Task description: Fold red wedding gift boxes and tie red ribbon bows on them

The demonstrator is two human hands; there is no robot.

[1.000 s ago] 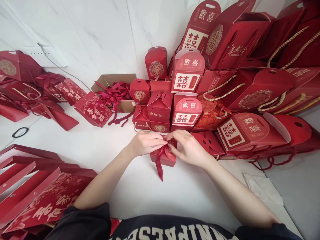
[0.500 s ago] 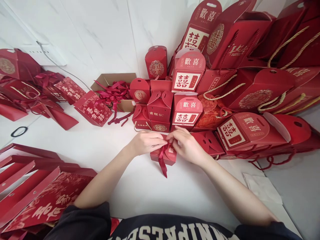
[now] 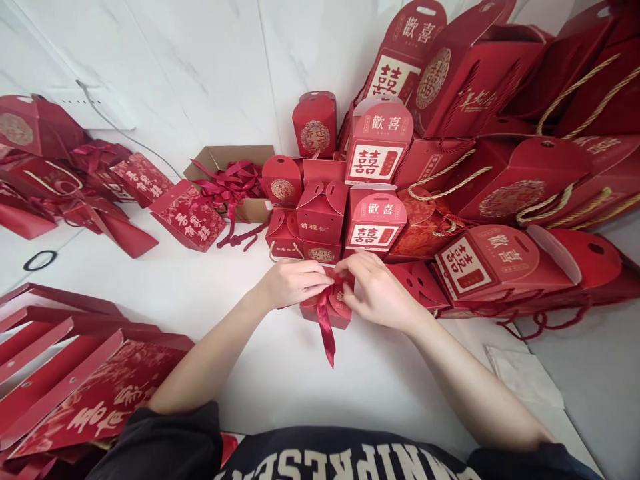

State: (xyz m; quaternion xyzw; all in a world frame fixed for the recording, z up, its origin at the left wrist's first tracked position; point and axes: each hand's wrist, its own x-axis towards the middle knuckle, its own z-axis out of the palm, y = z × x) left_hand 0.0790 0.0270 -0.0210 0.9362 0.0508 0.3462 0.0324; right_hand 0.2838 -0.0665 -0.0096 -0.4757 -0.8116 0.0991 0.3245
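Note:
A small red gift box (image 3: pixel 325 317) stands on the white table in front of me, with a dark red satin ribbon (image 3: pixel 327 333) at its top. One ribbon tail hangs down over the near side. On the box's left, my left hand (image 3: pixel 295 283) has thumb and fingers pinched together on the ribbon. My right hand (image 3: pixel 373 290) is at the right of the box top, its index finger and thumb bent in at the ribbon. Both hands' fingertips nearly meet and partly cover the knot area.
Stacked red gift boxes (image 3: pixel 320 213) stand just behind my hands and along the right. A cardboard box (image 3: pixel 260 160) holds loose red ribbons (image 3: pixel 235 177). Folded red boxes (image 3: pixel 100 380) lie at the near left, and a black ring (image 3: pixel 40 261) sits at the left.
The ribbon's hanging tail reaches slightly lower over the box's front. My right hand has shifted a little; both hands stay at the ribbon.

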